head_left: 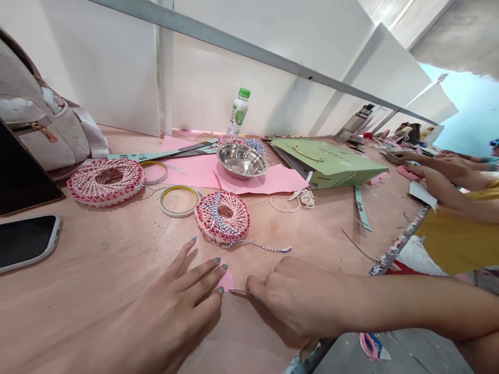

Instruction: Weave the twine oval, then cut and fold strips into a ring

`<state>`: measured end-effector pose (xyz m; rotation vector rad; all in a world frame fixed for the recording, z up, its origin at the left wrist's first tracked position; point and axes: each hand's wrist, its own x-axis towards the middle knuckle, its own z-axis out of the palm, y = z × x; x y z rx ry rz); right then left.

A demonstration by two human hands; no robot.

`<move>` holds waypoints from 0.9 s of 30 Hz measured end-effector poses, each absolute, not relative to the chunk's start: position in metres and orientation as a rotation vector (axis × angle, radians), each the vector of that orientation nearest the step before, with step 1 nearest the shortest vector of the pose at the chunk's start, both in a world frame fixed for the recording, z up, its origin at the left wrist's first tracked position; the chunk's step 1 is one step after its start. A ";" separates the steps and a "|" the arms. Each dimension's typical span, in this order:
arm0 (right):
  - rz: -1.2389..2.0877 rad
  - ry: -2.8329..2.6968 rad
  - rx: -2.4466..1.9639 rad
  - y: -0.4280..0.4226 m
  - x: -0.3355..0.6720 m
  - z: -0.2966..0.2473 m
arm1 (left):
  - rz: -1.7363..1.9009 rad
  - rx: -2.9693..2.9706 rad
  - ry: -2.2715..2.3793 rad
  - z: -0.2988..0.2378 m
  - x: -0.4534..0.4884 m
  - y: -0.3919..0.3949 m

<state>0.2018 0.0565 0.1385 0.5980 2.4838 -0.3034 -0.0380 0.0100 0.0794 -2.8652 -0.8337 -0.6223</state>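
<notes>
My left hand (183,296) lies flat on the table with its fingers spread, pressing down a small pink paper piece (226,280). My right hand (300,298) is closed in a pinch right beside it, holding a thin pointed tool (239,292) whose tip touches the pink piece. Just beyond both hands sits a round woven disc (222,215) of red, white and blue twine, with a loose twine tail (265,245) trailing to the right.
A larger pink woven disc (106,181), two tape rings (179,200), a steel bowl (241,160) on pink paper (268,182), a bottle (238,111) and a green paper bag (331,161) lie farther back. A phone (25,241) sits left. Another person's hands (429,171) work at right.
</notes>
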 end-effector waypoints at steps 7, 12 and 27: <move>-0.313 2.460 0.593 0.056 0.208 0.138 | -0.642 -2.894 -0.876 0.081 -0.038 0.009; -0.279 2.480 0.635 0.058 0.224 0.147 | -0.655 -2.929 -0.850 0.077 -0.039 0.009; -0.315 2.764 0.931 0.077 0.262 0.127 | -1.035 -2.795 -1.018 0.073 -0.012 0.010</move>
